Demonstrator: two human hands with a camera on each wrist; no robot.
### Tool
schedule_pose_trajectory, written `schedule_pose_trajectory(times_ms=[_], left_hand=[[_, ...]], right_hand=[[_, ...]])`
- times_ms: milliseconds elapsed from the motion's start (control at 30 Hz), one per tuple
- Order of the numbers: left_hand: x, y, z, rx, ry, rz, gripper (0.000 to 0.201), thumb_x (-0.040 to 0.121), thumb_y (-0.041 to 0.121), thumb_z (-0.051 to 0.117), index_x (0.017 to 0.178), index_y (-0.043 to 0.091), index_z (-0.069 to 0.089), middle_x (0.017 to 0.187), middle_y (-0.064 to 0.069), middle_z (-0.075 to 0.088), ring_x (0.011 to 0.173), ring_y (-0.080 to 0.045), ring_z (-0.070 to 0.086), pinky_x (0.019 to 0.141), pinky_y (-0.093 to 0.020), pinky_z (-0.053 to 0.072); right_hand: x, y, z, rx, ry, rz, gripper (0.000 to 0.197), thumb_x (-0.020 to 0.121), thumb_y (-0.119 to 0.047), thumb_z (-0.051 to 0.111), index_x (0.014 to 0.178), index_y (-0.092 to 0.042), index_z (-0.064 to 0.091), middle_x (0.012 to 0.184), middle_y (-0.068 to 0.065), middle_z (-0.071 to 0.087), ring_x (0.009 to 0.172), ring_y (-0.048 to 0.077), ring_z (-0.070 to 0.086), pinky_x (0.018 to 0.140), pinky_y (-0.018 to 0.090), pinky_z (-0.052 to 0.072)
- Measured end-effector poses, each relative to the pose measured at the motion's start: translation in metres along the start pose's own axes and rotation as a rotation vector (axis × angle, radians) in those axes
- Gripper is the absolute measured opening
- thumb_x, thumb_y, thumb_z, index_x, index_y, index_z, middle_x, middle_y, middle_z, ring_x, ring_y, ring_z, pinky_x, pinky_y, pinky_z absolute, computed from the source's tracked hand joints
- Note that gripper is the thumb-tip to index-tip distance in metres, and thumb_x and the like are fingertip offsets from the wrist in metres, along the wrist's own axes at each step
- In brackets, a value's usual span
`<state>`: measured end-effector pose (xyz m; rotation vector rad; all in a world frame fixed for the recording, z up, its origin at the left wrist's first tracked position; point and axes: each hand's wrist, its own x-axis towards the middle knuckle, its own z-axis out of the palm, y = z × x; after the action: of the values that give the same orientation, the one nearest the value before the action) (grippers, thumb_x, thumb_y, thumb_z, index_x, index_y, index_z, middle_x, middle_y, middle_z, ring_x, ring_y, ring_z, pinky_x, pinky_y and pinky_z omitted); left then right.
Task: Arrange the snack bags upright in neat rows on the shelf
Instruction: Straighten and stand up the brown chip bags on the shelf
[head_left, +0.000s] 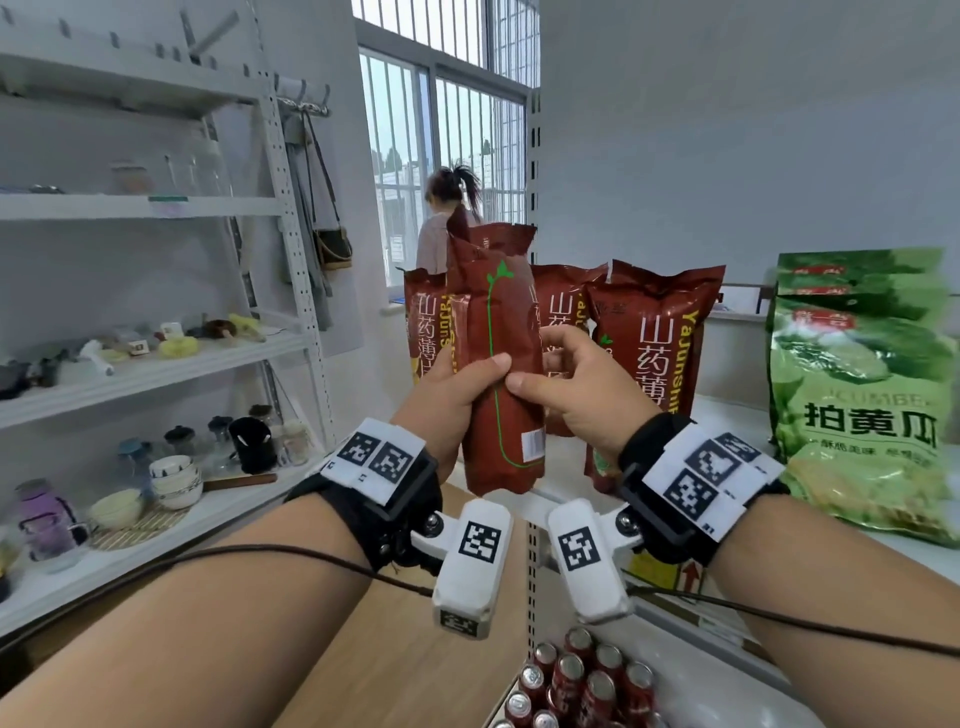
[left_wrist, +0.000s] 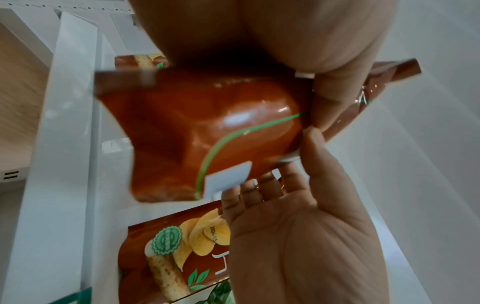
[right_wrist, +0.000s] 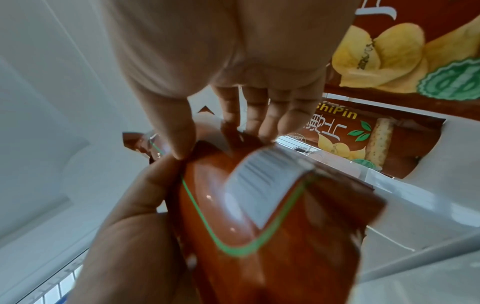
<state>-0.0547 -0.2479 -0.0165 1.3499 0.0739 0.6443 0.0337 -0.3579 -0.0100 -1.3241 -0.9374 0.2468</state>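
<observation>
A red-brown snack bag with a green line on it is held upright above the front edge of the white shelf, its back toward me. My left hand grips its left side with the thumb across the front. My right hand grips its right side, thumb tip beside the left thumb. The left wrist view shows the bag's bottom and the right wrist view its barcode label. Three matching bags stand on the shelf behind: left, middle and right.
Green cucumber snack bags stand in a row at the shelf's right. Red drink cans fill a lower shelf. A white rack on the left holds bowls, cups and jars. A person stands at the barred window behind.
</observation>
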Motion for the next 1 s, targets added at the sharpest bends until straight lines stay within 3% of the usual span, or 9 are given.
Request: schedule_pose_trajectory(times_ms=[133,267,367,433,500,600,733,800,1000], left_hand=[[0.003,0.000,-0.006,-0.042,-0.067,-0.100,0.043,0.070,0.017,0.060,0.113,0.008,0.062,0.082,-0.008,0.074,0.069,-0.020,0.070,0.060,-0.029,0.057],[0.005,0.001,-0.010,-0.064,-0.111,-0.115,0.053,0.064,0.018,0.058,0.116,0.005,0.060,0.083,-0.008,0.073,0.069,-0.020,0.070,0.063,-0.030,0.058],[0.009,0.009,-0.009,-0.046,-0.124,-0.009,0.051,0.069,0.017,0.057,0.119,0.011,0.058,0.091,-0.007,0.072,0.077,-0.020,0.070,0.069,-0.033,0.058],[0.014,0.018,-0.007,-0.034,-0.097,0.066,0.044,0.080,0.016,0.059,0.124,0.014,0.054,0.101,-0.007,0.070,0.083,-0.018,0.069,0.070,-0.033,0.058],[0.023,0.027,-0.007,-0.062,-0.065,0.089,0.031,0.093,0.014,0.052,0.124,0.010,0.053,0.096,-0.007,0.071,0.076,-0.017,0.070,0.059,-0.029,0.056],[0.036,0.038,-0.011,-0.077,0.000,0.082,0.029,0.094,0.009,0.051,0.121,0.001,0.055,0.087,-0.012,0.071,0.072,-0.023,0.068,0.057,-0.030,0.056],[0.045,0.037,-0.017,-0.125,-0.017,0.031,0.032,0.093,0.003,0.048,0.123,-0.003,0.054,0.088,-0.016,0.067,0.067,-0.022,0.067,0.058,-0.029,0.056],[0.048,0.036,-0.020,-0.178,-0.026,0.001,0.028,0.094,0.005,0.047,0.120,-0.002,0.056,0.084,-0.015,0.068,0.064,-0.021,0.067,0.056,-0.028,0.056],[0.059,0.032,-0.027,-0.373,-0.046,-0.049,0.031,0.100,0.026,0.042,0.107,0.003,0.062,0.091,-0.014,0.071,0.071,-0.022,0.071,0.065,-0.034,0.060]], right_hand=[[0.008,-0.007,-0.003,0.057,0.076,0.006,0.040,0.081,-0.027,0.070,0.114,-0.028,0.048,0.102,-0.003,0.061,0.089,0.012,0.065,0.067,0.030,0.054],[0.013,-0.018,0.002,0.142,0.056,-0.034,0.022,0.085,-0.017,0.067,0.105,-0.022,0.060,0.090,-0.007,0.072,0.079,0.008,0.070,0.055,0.020,0.053],[0.016,-0.020,0.007,0.152,0.101,-0.047,0.032,0.083,-0.011,0.068,0.114,-0.012,0.056,0.105,0.006,0.070,0.092,0.019,0.069,0.075,0.032,0.057],[0.018,-0.018,0.008,0.134,0.100,-0.048,0.033,0.081,-0.006,0.069,0.110,-0.013,0.055,0.099,0.006,0.070,0.084,0.015,0.069,0.067,0.027,0.057],[0.018,-0.018,0.010,0.030,0.091,-0.059,0.031,0.078,-0.005,0.071,0.098,-0.023,0.055,0.087,-0.003,0.069,0.072,0.007,0.068,0.054,0.019,0.052],[0.022,-0.019,0.011,-0.077,0.124,-0.052,0.023,0.081,-0.020,0.071,0.096,-0.026,0.056,0.091,-0.004,0.068,0.082,0.011,0.068,0.064,0.026,0.055],[0.036,-0.027,0.011,-0.122,0.251,-0.110,0.013,0.084,-0.022,0.067,0.091,-0.026,0.058,0.068,-0.017,0.066,0.064,-0.002,0.064,0.053,0.012,0.047],[0.041,-0.028,0.013,-0.171,0.269,-0.128,0.008,0.085,-0.019,0.064,0.085,-0.027,0.062,0.071,-0.013,0.068,0.068,0.003,0.066,0.056,0.014,0.049],[0.049,-0.030,0.024,-0.162,0.359,-0.059,0.028,0.095,-0.021,0.048,0.071,-0.024,0.060,0.056,-0.013,0.058,0.045,0.005,0.052,0.043,0.020,0.042]])
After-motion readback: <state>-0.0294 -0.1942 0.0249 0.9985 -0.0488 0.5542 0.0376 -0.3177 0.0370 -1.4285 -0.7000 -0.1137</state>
